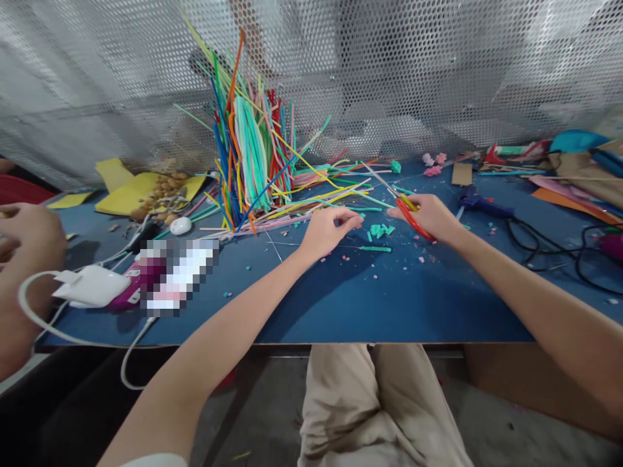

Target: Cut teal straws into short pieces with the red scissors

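Note:
My left hand [329, 230] is over the middle of the table, thumb and fingertips pinched together, with a tiny teal bit of pipe cleaner [363, 215] showing at their tips. In my right hand [433, 217] is a pair of scissors [413, 220] with red and yellow handles, its blades pointing up and left, away from me. Between the hands lies a small heap of cut teal pipe cleaner pieces [380, 231]. Nearer to me, a teal fuzzy length [376, 249] lies at the end of a thin wire.
A big upright bundle of coloured pipe cleaners [253, 155] stands at the back before a perforated metal screen [389, 78]. On the left are a phone [187, 275], a white charger [92, 285] and another person's hand [32, 253]. A blue glue gun [487, 204] with black cord lies right.

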A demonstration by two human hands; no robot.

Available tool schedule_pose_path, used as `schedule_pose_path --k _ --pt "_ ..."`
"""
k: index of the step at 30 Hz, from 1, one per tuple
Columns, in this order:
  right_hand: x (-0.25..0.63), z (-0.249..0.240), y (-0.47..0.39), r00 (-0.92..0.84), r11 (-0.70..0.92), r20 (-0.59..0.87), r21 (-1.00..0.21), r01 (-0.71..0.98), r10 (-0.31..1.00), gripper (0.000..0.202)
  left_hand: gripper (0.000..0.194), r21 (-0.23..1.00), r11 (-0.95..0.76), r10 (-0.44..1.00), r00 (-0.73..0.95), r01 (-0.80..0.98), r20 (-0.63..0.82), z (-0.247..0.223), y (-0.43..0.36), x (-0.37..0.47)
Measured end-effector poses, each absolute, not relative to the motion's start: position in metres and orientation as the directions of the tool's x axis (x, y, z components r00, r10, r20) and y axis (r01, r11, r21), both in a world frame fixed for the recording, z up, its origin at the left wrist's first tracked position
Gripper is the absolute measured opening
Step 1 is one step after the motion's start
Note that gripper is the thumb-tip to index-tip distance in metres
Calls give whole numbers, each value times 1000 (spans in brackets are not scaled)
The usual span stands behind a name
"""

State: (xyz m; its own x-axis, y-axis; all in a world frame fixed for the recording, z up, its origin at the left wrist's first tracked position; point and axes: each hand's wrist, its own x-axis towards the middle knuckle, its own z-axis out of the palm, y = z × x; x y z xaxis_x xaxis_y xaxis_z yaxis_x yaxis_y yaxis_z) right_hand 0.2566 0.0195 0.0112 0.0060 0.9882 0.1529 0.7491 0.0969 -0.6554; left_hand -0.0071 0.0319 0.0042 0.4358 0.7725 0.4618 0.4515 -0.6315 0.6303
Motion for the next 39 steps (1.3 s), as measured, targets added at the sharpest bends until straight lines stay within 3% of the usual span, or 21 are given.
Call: schedule_pose_path --k 5,8,14,19,25,29,34,39 --pt "293 -4 46 117 -23 271 -325 945 956 47 35 406 -686 724 513 603 462 0 32 -6" --pt "308 -9 57 90 -13 287 -258 966 954 44 28 384 -691 720 534 613 442 -2 33 -5" --pt "308 -1 57 -34 187 405 -345 920 914 31 28 395 -681 732 552 617 400 -11 40 -3" --pt "268 0 37 -236 414 398 -451 791 886 28 24 383 -705 709 571 597 415 -14 43 1" --pt "243 -3 28 -323 471 360 -482 739 875 27 24 349 -729 683 599 589 418 -16 46 -1" --pt "260 -2 34 -368 505 360 -451 736 857 23 18 353 -737 675 605 577 422 -14 45 -4" --pt "285 -10 46 -533 617 320 -294 730 783 22 11 315 -763 646 650 564 400 -11 40 -5" --pt "288 -15 51 -629 679 257 -297 671 734 21 19 337 -768 638 691 544 339 -18 46 -4"
